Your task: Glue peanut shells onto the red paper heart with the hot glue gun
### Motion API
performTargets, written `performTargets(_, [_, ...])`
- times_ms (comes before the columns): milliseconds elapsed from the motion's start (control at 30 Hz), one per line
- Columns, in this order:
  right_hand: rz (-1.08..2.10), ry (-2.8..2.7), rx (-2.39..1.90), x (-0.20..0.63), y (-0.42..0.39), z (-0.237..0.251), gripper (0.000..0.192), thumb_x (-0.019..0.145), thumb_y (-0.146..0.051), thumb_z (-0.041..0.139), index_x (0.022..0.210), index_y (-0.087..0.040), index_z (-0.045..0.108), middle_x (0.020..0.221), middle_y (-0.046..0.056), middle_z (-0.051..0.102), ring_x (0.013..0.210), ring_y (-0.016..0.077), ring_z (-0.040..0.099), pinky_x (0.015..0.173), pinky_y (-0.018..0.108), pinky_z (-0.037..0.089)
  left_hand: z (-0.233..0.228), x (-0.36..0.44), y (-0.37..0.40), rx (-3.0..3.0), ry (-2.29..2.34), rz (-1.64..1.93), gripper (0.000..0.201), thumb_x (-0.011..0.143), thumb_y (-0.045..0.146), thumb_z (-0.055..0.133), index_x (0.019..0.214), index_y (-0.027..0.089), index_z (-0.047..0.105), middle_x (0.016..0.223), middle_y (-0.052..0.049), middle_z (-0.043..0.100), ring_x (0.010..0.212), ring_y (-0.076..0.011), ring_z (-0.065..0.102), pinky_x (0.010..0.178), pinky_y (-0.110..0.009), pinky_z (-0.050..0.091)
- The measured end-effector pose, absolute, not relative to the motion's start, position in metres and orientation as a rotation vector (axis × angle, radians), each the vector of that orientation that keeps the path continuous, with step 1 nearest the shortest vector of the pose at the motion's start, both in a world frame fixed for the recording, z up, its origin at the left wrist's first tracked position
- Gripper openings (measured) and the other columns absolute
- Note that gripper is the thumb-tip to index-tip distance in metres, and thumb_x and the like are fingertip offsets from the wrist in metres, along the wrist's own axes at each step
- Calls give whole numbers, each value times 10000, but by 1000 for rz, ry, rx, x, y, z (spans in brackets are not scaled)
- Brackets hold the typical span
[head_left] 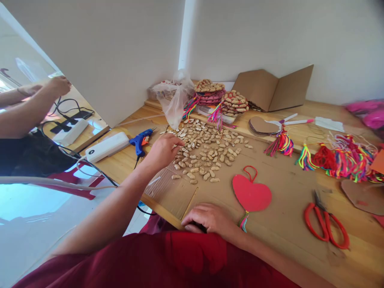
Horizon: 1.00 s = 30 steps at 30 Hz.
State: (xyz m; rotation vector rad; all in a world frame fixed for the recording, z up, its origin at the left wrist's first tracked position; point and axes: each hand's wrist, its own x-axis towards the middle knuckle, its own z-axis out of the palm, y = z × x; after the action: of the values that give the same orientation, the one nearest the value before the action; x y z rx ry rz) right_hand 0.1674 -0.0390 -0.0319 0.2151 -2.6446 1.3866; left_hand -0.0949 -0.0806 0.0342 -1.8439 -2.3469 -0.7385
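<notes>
My left hand [163,152] reaches over the left side of a spread of peanuts [207,150]. Its fingers are bent together at the pile; whatever is between the fingertips is too small to make out. My right hand [211,219] rests at the table's front edge, loosely curved with the thumb apart, and no object shows in it. To its upper right lies a red heart [252,193] with a red cord loop on top and a small tassel below. Brown cardboard [282,208] lies under the heart and peanuts.
A blue glue gun [140,142] and white power strip [107,147] lie left. Red-handled scissors [325,224] lie right, below colourful tassels [349,158]. Behind are a plastic bag [174,102], peanut-covered pieces [235,103] and folded cardboard [270,90]. Another person's hands [57,88] show far left.
</notes>
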Motion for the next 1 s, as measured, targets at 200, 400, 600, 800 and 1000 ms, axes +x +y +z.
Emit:
performTargets(200, [1388,-2674,203,167,-39,-32,163,962,-248,575,956,-201,731,864,26,732,806,142,654,759,225,470,30,-91,-45,-2007,-2307,-455,256,894,207,568,1053,159,762,1010,-111,732,1003,-263,655,990,-422,485])
performTargets(400, [1401,-2653,209,167,-39,-35,153,951,-257,590,957,-198,731,868,24,734,827,142,662,777,220,467,28,-86,-29,-2025,-2374,-366,247,872,233,615,1063,168,757,999,-104,724,1012,-259,651,990,-389,485])
performTargets(600, [1424,-2626,202,167,-39,-38,151,942,-239,582,949,-207,729,857,20,728,813,140,655,754,218,462,32,-89,-37,-1883,-2579,-652,190,807,162,637,948,160,764,903,-60,750,882,-217,673,857,-321,501])
performTargets(800, [1422,-2605,214,166,-40,-37,186,963,-248,547,933,-203,725,841,23,720,789,135,642,756,223,461,29,-97,-53,-1655,-2736,-1191,190,787,255,656,917,176,769,824,-31,752,718,-162,653,696,-269,489])
performTargets(1000, [1432,-2590,201,167,-39,-35,195,959,-254,541,929,-198,725,826,24,720,771,137,638,739,230,458,37,-105,-90,-1738,-2843,-1740,356,745,393,761,997,143,752,877,-68,753,735,-148,655,670,-243,502])
